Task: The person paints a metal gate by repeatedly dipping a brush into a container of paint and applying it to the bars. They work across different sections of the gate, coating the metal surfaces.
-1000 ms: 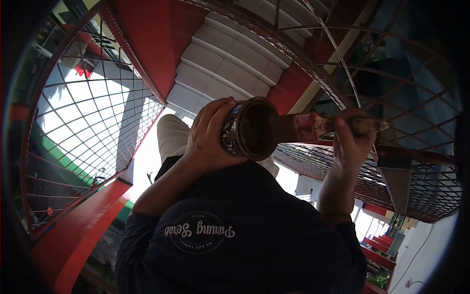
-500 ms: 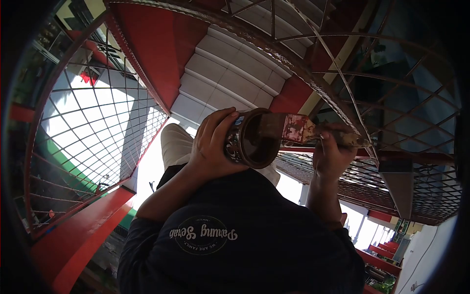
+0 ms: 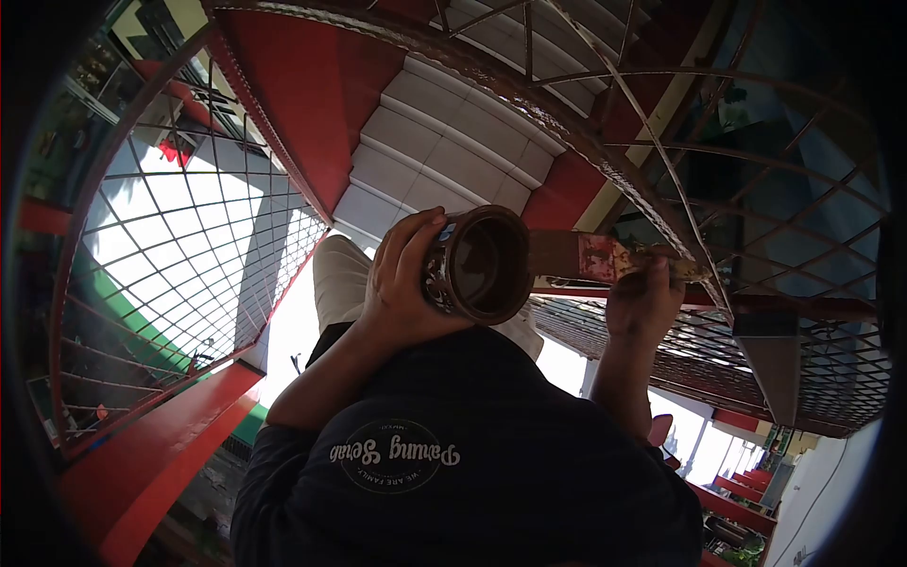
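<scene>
My left hand (image 3: 397, 283) is wrapped around the side of a paint can (image 3: 440, 272), whose open mouth faces the camera. Brown paint coats its rim and inside, and a pool of it shows at the bottom. In my right hand (image 3: 644, 300) is the handle of a wide paintbrush (image 3: 595, 257), pinched between thumb and fingers. Red and pale paint stains cover the brush's ferrule. Its brown bristles point left, with their tips right at the can's rim.
A curved brown metal railing (image 3: 567, 142) with crossing bars arches in front of me and to the right. Beyond it rise white tiled steps (image 3: 444, 142) beside red walls. More latticework (image 3: 170, 255) stands at left, above a red beam (image 3: 161, 463).
The brush has come out of the can's mouth and moved right, its bristles now at the rim. The can has shifted slightly left and its mouth shows more fully.
</scene>
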The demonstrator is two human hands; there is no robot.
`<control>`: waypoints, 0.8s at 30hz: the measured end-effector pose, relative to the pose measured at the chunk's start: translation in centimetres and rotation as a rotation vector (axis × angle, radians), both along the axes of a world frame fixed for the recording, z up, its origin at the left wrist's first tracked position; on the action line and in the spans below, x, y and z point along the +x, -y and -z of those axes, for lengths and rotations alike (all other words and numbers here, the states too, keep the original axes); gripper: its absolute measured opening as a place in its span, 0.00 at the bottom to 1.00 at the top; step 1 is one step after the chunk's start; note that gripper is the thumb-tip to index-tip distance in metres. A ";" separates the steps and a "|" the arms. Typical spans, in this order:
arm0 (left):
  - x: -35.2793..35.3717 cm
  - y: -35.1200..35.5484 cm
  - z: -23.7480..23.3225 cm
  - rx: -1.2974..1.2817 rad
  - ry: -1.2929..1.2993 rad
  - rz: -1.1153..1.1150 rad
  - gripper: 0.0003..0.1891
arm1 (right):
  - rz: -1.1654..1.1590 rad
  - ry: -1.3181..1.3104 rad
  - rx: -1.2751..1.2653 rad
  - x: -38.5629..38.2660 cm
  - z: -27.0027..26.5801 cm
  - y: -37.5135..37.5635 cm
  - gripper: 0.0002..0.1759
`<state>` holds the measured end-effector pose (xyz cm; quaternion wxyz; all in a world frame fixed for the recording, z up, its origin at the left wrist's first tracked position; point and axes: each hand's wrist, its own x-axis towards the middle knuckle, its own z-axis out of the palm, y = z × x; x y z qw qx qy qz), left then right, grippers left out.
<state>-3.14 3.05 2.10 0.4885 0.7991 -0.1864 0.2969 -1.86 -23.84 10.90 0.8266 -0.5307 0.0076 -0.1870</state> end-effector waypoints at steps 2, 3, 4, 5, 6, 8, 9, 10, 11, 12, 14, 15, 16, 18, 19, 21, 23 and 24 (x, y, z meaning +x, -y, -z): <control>-0.1 0.0 -0.4 0.019 0.005 -0.018 0.59 | 0.024 -0.073 -0.016 0.1 -0.2 -0.4 0.11; -0.1 0.0 -0.5 0.030 0.008 -0.025 0.58 | 0.010 -0.094 -0.042 0.2 0.0 0.0 0.11; 0.0 0.0 -0.4 0.037 0.027 -0.020 0.58 | -0.003 -0.114 -0.066 0.4 0.6 0.5 0.11; 0.2 0.0 -0.3 0.044 0.046 -0.016 0.58 | -0.016 -0.132 -0.091 0.8 0.9 0.8 0.11; 0.3 -0.2 0.0 0.049 0.065 -0.013 0.58 | 0.041 -0.151 -0.086 1.1 0.9 0.4 0.11; 0.3 -0.3 -0.2 0.056 0.069 -0.013 0.57 | 0.026 -0.138 -0.135 1.3 0.2 0.5 0.09; 0.2 -0.3 -0.2 0.059 0.069 -0.016 0.57 | 0.016 -0.133 -0.160 1.3 0.0 0.6 0.08; 0.0 -0.2 -0.2 0.053 0.055 -0.022 0.57 | 0.023 -0.142 -0.129 1.2 0.0 0.9 0.09; -0.1 -0.2 -0.2 0.049 0.043 -0.028 0.57 | 0.030 -0.149 -0.097 1.1 0.1 1.3 0.10; -0.2 -0.2 -0.2 0.046 0.035 -0.036 0.57 | 0.036 -0.152 -0.063 1.2 0.3 1.5 0.11; -0.4 -0.4 -0.3 0.089 0.004 -0.029 0.61 | 0.080 -0.184 0.022 0.9 0.8 1.5 0.11; -0.3 -0.5 -0.4 0.111 -0.012 -0.027 0.63 | 0.100 -0.201 0.065 0.8 1.3 1.6 0.11; -0.1 -0.5 -0.3 0.089 -0.003 -0.024 0.61 | 0.069 -0.162 0.093 0.9 2.1 2.0 0.11; 0.1 -0.3 -0.1 0.048 0.003 -0.005 0.57 | 0.032 -0.082 0.048 0.8 2.5 2.0 0.11; -0.1 -0.3 -0.3 0.068 -0.019 -0.011 0.57 | 0.022 -0.048 0.025 0.4 2.4 1.8 0.10; -0.3 -0.4 -1.0 0.110 -0.056 -0.016 0.58 | -0.048 0.024 0.001 0.2 2.3 1.7 0.09; -0.2 -0.1 -0.7 0.074 -0.058 -0.018 0.58 | -0.083 0.057 -0.029 0.1 2.1 1.9 0.09; -0.1 0.1 -0.6 0.054 -0.059 -0.024 0.58 | -0.087 0.052 -0.033 -0.1 1.7 1.6 0.08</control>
